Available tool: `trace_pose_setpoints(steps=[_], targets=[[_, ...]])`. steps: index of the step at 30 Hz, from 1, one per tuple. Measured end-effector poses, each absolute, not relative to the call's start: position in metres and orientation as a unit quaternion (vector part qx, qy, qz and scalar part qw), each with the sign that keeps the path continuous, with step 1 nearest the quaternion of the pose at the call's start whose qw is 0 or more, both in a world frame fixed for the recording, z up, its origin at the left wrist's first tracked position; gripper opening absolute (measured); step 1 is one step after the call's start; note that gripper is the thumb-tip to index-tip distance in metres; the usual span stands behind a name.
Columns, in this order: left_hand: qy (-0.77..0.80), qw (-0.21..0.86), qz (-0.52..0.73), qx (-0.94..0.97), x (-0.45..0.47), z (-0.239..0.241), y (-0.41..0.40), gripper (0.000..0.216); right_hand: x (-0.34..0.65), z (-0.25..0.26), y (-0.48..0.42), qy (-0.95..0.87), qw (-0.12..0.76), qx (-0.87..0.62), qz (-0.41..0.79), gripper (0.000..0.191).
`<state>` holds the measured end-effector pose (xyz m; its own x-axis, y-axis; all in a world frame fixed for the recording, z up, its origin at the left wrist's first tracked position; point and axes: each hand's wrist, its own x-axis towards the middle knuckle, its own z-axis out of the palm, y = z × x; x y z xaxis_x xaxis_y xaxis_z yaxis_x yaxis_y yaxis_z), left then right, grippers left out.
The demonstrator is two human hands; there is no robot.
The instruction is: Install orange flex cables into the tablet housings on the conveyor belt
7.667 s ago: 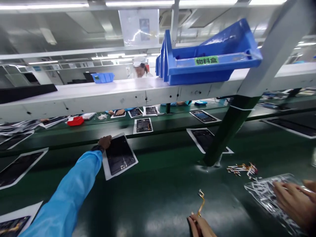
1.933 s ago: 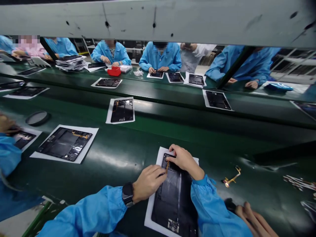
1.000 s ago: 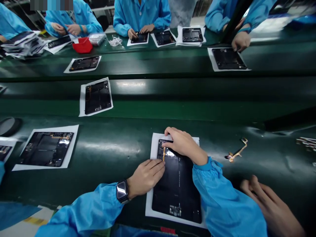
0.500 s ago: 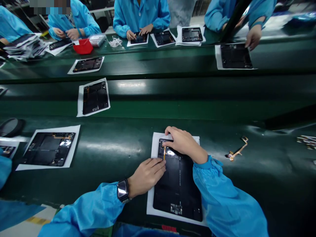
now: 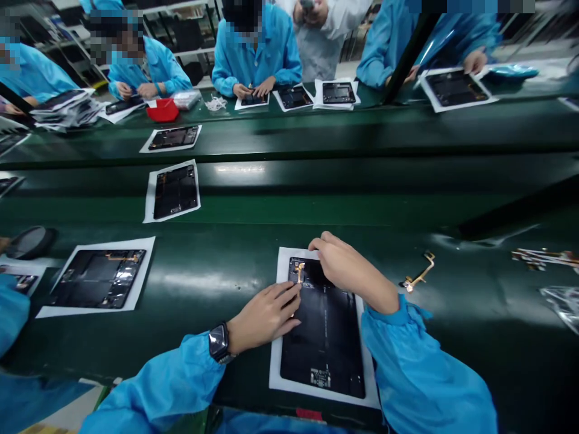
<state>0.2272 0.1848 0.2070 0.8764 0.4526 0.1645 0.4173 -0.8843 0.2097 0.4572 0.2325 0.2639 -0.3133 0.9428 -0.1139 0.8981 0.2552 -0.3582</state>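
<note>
A black tablet housing (image 5: pixel 323 337) lies on a white sheet (image 5: pixel 277 361) in front of me. An orange flex cable (image 5: pixel 300 272) runs down its upper left part. My left hand (image 5: pixel 266 313) rests over the housing's left edge with its fingers stretched out, fingertips at the cable's lower end. Over the housing's upper right part is my right hand (image 5: pixel 341 262), fingers curled in near the top edge. Its fingertips are partly hidden, so what they hold, if anything, does not show. A loose flex cable (image 5: pixel 420 274) lies on the table to the right.
Another housing (image 5: pixel 97 277) lies on paper at the left, beside a round dark object (image 5: pixel 32 242). More flex cables (image 5: pixel 545 258) and a clear plastic bag (image 5: pixel 563 304) are at the right. Co-workers in blue sit across the green bench (image 5: pixel 362 205), near a red bin (image 5: pixel 163 110).
My right hand has moved off the flex cable's upper end, rightward to the housing's top. My left fingers have spread slightly. Across the bench, a co-worker's tablet housing has been lifted and shifted right.
</note>
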Motion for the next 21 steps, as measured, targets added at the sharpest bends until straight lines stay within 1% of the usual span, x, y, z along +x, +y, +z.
trace_pose_setpoints(steps=[1,3,7,9,12,15,18,21], targets=[[0.219,0.088,0.101,0.966,0.225,0.208,0.184,0.034,0.461,0.27,0.228,-0.789,0.077,-0.577,0.196,0.03],[0.205,0.096,0.095,0.969,0.22,0.209,0.183,0.038,0.467,0.279,0.216,-0.781,0.098,-0.575,0.221,0.031],[0.195,0.094,0.092,0.972,0.216,0.21,0.181,0.043,0.473,0.282,0.187,-0.755,0.107,-0.611,0.214,0.02],[0.196,0.098,0.098,0.971,0.215,0.209,0.181,0.041,0.471,0.276,0.171,-0.745,0.102,-0.624,0.211,0.018],[0.183,0.146,0.132,0.963,0.214,0.207,0.184,0.032,0.465,0.263,0.151,-0.739,0.115,-0.616,0.246,0.022],[0.197,0.23,0.194,0.933,0.21,0.203,0.189,0.03,0.455,0.247,0.137,-0.731,0.15,-0.6,0.288,0.018],[0.235,0.283,0.238,0.899,0.206,0.199,0.192,0.04,0.442,0.237,0.131,-0.738,0.158,-0.583,0.302,0.013],[0.251,0.286,0.238,0.893,0.205,0.195,0.193,0.05,0.429,0.234,0.13,-0.765,0.134,-0.567,0.275,0.012]])
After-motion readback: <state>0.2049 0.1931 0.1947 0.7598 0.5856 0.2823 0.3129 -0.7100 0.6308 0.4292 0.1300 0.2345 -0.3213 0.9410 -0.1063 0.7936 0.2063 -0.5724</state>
